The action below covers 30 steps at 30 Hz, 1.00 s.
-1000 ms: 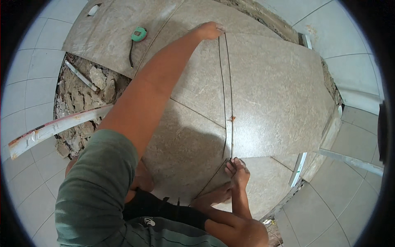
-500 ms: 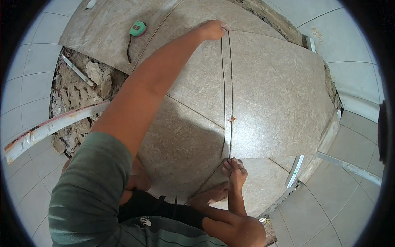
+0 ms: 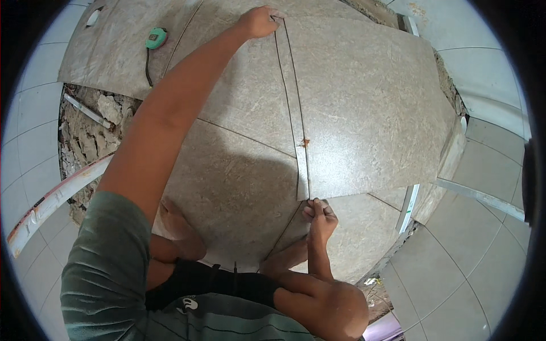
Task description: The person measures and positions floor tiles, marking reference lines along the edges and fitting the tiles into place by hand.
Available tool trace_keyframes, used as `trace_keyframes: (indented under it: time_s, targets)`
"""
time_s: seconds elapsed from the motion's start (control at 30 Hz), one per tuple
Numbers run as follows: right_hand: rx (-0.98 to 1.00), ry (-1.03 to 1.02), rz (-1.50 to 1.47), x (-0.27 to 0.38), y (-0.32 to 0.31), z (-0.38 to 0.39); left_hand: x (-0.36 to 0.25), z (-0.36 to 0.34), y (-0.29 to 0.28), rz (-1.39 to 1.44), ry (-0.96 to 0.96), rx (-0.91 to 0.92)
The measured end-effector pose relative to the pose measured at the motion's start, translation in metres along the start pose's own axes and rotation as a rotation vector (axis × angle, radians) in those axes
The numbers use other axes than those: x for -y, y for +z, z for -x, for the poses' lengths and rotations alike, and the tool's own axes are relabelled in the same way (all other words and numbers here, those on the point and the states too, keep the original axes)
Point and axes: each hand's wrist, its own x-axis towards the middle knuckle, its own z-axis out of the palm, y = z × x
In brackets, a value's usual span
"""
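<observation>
A thin dark string [image 3: 293, 79] runs taut between my hands over a large beige stone-look tile [image 3: 364, 113]. My left hand [image 3: 259, 23] is closed on its far end, near the tile's far edge; the fingertips are partly hidden. My right hand [image 3: 321, 217] pinches the near end at the tile's front edge, close to its left corner. A second dark line lies just left of the string; I cannot tell whether it is a shadow, another strand or partly the tile's edge. A rusty brown spot [image 3: 305, 143] marks the tile beside the string.
A green tape measure [image 3: 156, 38] lies on the far-left tile, its dark strap trailing. Broken rubble [image 3: 91, 136] and a long pale bar [image 3: 62, 190] are at the left. Metal bars [image 3: 408, 209] stick out by the tile's right side. My bare feet rest on the nearer tiles.
The whole view has shifted, so the floor and both hands appear farther up and left. Both hands keep their hold on the string, at about the same places on the tile.
</observation>
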Motion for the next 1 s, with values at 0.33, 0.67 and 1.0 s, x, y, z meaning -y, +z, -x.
trace_keyframes:
  time_s: [0.33, 0.67, 1.0]
  targets:
    - [-0.004, 0.028, 0.081, 0.006, 0.01, 0.001, 0.001, 0.0, -0.019, -0.016, -0.164, 0.01]
    - [0.007, 0.078, 0.078, 0.004, 0.014, 0.011, -0.018, -0.003, -0.027, 0.135, -0.33, 0.105]
    - [0.023, -0.124, 0.368, 0.007, -0.013, -0.01, 0.014, -0.026, -0.02, -0.108, -0.082, 0.163]
